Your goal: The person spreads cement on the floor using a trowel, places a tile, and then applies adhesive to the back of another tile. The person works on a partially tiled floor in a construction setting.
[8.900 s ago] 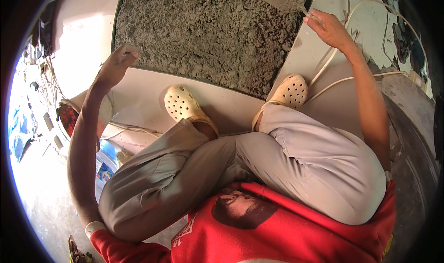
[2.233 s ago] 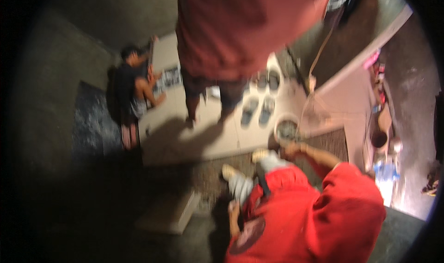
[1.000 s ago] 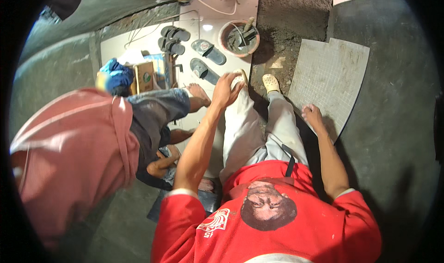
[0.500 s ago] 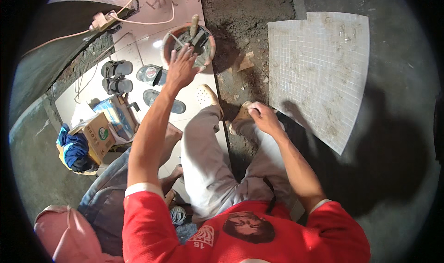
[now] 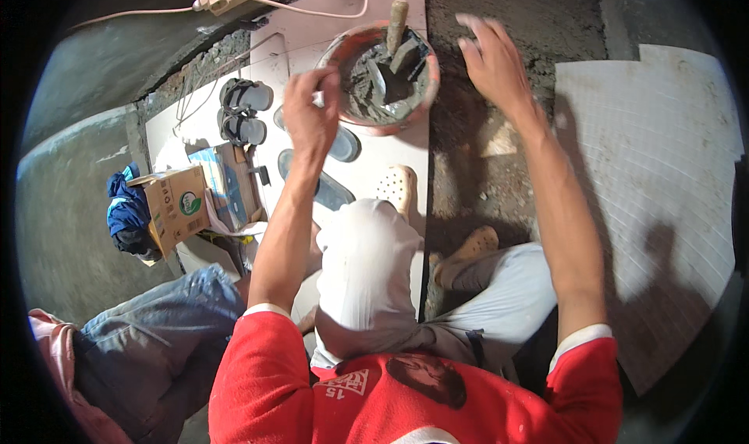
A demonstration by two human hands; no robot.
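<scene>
Near left side of bucket [image 5: 434, 81], my left hand [image 5: 309, 116] curled, can't tell if gripping; my right hand [image 5: 497, 65] beyond right rim, fingers apart. Bucket on pale tiles [image 5: 392, 152], trowel [image 5: 397, 26] in mortar [image 5: 360, 85].

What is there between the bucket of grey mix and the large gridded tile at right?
In the head view, a strip of rough ground lies between bucket and tile; the right hand appears over it.

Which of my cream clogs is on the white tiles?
The left clog, nearer the bucket; it alone rests on the tiles, while the right clog is on the rough ground.
</scene>
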